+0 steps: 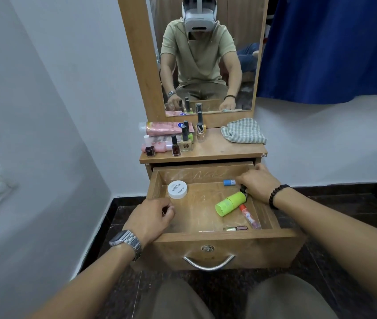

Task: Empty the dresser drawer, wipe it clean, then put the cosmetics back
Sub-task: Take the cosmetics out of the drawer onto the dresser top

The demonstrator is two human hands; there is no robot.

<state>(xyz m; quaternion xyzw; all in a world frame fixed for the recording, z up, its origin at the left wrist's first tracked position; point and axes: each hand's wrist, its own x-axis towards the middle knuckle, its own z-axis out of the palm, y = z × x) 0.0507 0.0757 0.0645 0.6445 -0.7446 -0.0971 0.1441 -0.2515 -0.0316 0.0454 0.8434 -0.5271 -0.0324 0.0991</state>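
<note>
Both hands sit inside my open drawer (208, 236): left hand (150, 217) curled near the front-left edge, seemingly empty; right hand (257, 184) closed around a dark bottle (243, 189) beside the right wall. Green container (230, 203) lies mid-floor, bare wood leftward.

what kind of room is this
Probably a bedroom or dressing corner at home: a small wooden dresser with a mirror, nail polish bottles on top, and an open drawer of cosmetics.

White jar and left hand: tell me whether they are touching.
Apart. The head view shows bare drawer floor between the white jar and the left hand, which is curled nearer the front-left corner.
</note>
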